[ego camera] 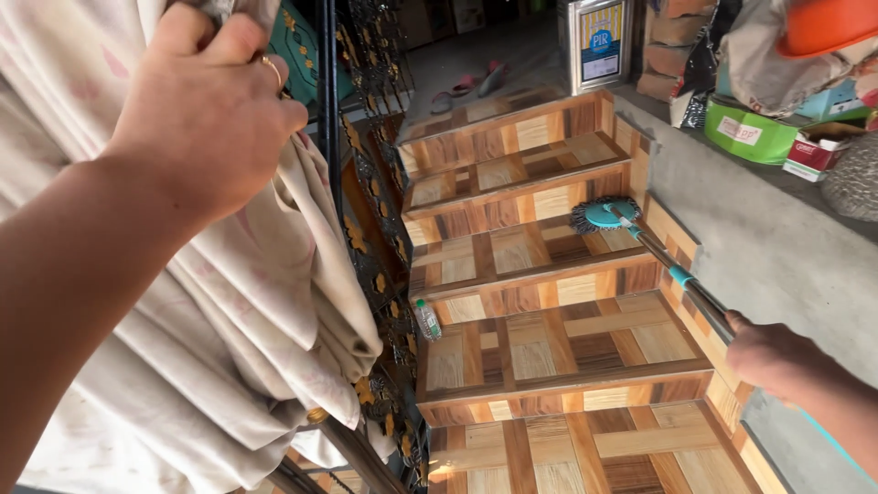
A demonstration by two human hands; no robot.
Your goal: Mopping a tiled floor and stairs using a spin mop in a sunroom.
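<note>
Mop (604, 216) at two o'clock rests on a stair (512, 247), right hand (773, 355) apparently closed around its handle; left hand (206, 110) clutches cloth (247, 302).

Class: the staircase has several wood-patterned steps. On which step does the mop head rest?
The mop head rests on the third visible step from the bottom.

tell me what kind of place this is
Probably a home's indoor staircase leading down to a storage or garage-like floor. The right hand holds a mop on wood-pattern tiled steps; the left hand grips cloth hung on the railing; boxes sit below.
</note>
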